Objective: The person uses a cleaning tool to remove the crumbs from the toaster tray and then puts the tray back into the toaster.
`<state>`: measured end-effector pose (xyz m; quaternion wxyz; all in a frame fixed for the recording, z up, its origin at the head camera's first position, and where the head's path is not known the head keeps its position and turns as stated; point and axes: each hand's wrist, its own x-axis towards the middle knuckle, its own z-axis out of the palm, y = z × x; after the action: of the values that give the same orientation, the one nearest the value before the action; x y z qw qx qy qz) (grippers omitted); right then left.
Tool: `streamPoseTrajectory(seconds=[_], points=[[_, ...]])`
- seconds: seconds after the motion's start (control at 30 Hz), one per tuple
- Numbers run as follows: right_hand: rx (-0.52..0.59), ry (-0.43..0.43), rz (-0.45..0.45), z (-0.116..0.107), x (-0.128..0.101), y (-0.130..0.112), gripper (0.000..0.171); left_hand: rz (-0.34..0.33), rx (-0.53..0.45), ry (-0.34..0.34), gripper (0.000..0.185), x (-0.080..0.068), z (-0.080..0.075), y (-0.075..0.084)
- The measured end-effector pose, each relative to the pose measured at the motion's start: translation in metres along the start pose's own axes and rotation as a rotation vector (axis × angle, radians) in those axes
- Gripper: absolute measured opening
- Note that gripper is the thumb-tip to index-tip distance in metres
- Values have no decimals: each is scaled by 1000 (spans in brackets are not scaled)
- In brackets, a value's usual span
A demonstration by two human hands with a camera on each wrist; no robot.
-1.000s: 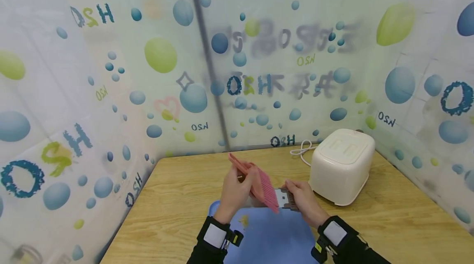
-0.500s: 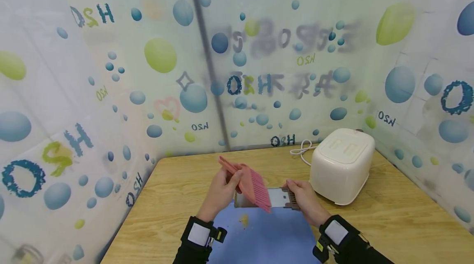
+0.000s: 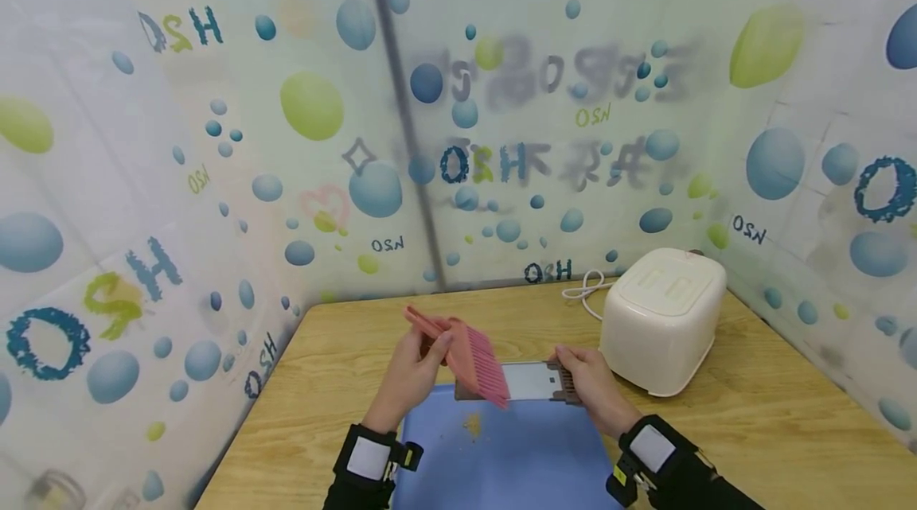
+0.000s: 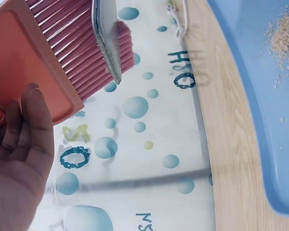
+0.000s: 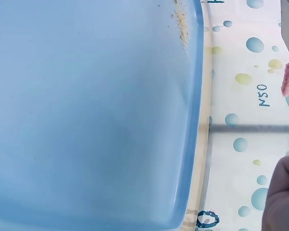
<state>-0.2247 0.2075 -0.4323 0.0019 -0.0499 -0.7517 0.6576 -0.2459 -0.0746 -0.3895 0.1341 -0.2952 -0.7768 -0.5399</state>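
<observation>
The flat grey metal tray with a brown handle end (image 3: 533, 381) is hovering level above the blue plastic mat (image 3: 523, 454) — we are pinching its brown end with the fingers of our right hand (image 3: 591, 383). Our left hand (image 3: 411, 375) is gripping the pink plastic brush (image 3: 473, 359), fingers curled round its back, bristles lying across the tray's left edge. Crumbs (image 3: 472, 426) are sitting on the mat, on the wooden tabletop (image 3: 344, 367) — a cream toaster (image 3: 662, 319) is standing to the right.
</observation>
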Motion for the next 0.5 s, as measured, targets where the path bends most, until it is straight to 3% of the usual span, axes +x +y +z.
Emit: streamPoseTrajectory(seconds=[0.23, 0.5], points=[[-4, -3, 9, 0, 1, 1, 40, 23, 21, 59, 23, -3, -2, -1], [-8, -3, 28, 1, 0, 1, 42, 65, 9, 74, 28, -4, -7, -2]])
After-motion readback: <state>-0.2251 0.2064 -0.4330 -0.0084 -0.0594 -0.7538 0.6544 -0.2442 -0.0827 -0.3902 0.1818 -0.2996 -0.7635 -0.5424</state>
